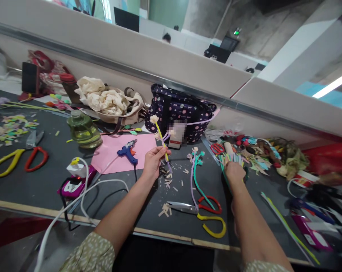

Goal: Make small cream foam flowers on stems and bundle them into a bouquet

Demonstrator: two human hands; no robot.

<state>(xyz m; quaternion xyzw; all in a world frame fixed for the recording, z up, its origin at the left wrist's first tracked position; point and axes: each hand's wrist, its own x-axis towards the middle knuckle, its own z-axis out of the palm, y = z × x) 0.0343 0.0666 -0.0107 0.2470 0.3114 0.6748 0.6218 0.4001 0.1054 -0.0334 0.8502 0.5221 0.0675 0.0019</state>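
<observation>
My left hand (pixel 154 162) is closed, pinching a pipe-cleaner flower (pixel 157 124) with a yellow stem and pale blooms, held upright above the table. Purple pipe-cleaner pieces show beside that stem. Further right, my right hand (pixel 235 173) is closed over a bundle of coloured pipe cleaners (pixel 224 158); its fingertips are hidden beneath it. Between my hands lie a purple pipe-cleaner flower (pixel 192 173) and a green one (pixel 197 179). Scissors (pixel 185 207) with red and yellow handles rest below them. Pale cut scraps (pixel 168 183) lie scattered under my left hand.
A blue glue gun (pixel 128 152) rests on pink paper (pixel 108 149). To the left are a green bottle (pixel 84 130), a purple power strip (pixel 74 185) with white cable and more scissors (pixel 35 151). A dark patterned bag (pixel 156 109) stands behind; craft pieces (pixel 256 155) pile at right.
</observation>
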